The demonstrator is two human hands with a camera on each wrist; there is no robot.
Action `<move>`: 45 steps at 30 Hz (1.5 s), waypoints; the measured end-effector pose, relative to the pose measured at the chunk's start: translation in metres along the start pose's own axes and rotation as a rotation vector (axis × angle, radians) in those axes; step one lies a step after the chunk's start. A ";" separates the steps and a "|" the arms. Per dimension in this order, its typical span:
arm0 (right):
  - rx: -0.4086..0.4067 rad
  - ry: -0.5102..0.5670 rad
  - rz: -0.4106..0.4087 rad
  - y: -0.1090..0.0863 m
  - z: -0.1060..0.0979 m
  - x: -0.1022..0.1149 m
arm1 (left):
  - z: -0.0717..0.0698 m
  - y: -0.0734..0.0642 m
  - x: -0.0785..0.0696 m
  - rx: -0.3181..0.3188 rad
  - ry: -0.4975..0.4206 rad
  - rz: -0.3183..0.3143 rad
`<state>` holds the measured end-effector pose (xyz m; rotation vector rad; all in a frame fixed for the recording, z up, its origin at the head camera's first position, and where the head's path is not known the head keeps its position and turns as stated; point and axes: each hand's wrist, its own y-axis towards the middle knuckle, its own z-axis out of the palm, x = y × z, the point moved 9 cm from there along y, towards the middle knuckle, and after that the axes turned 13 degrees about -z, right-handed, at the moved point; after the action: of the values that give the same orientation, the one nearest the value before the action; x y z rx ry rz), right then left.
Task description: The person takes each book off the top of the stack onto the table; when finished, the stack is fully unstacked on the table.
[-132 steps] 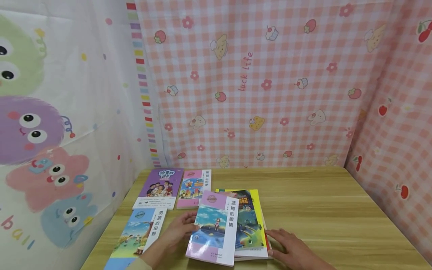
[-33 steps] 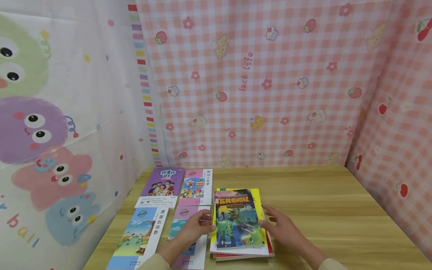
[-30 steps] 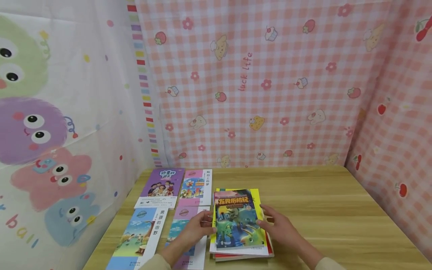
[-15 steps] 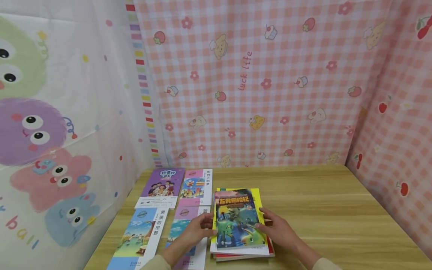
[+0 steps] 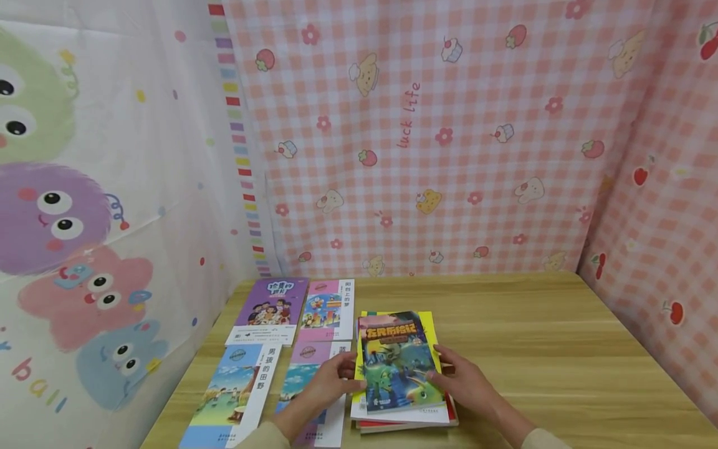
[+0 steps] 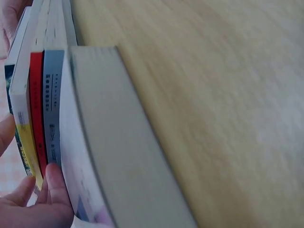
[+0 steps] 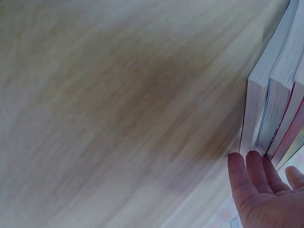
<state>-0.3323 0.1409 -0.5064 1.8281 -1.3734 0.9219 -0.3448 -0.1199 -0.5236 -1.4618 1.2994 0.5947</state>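
Observation:
A stack of books stands at the middle front of the table, with a dinosaur-covered book on top, slightly askew over a yellow-and-white book. My left hand touches the stack's left side, its thumb at the dinosaur book's edge. In the left wrist view, its fingertips meet the spines, red and grey-blue ones among them. My right hand touches the right side, thumb at the dinosaur cover's edge. Its fairly straight fingers rest against the page edges in the right wrist view.
Left of the stack lie a purple book, a pink book, a blue book and another pink book, partly under my left arm. The wooden table ends at a checked curtain.
The nearer pink book went from on top of the stack to the table at left. Both hands came to the stack's sides, and the dinosaur book shifted slightly right.

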 end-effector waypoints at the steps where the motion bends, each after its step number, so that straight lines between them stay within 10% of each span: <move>1: -0.005 0.005 -0.007 0.000 0.000 0.000 | 0.000 0.000 -0.001 -0.015 0.020 0.005; 16: -0.023 -0.031 0.002 0.004 -0.006 -0.005 | 0.008 0.000 -0.004 -0.054 0.070 0.027; 28: -0.059 -0.045 -0.025 0.001 -0.015 0.001 | 0.006 0.003 0.005 0.070 0.068 0.030; 45: -0.061 0.470 0.101 -0.006 -0.012 -0.021 | 0.007 -0.005 0.004 0.186 0.086 0.006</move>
<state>-0.3322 0.1630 -0.5181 1.3881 -1.1844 1.2519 -0.3367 -0.1161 -0.5275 -1.3430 1.3874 0.4070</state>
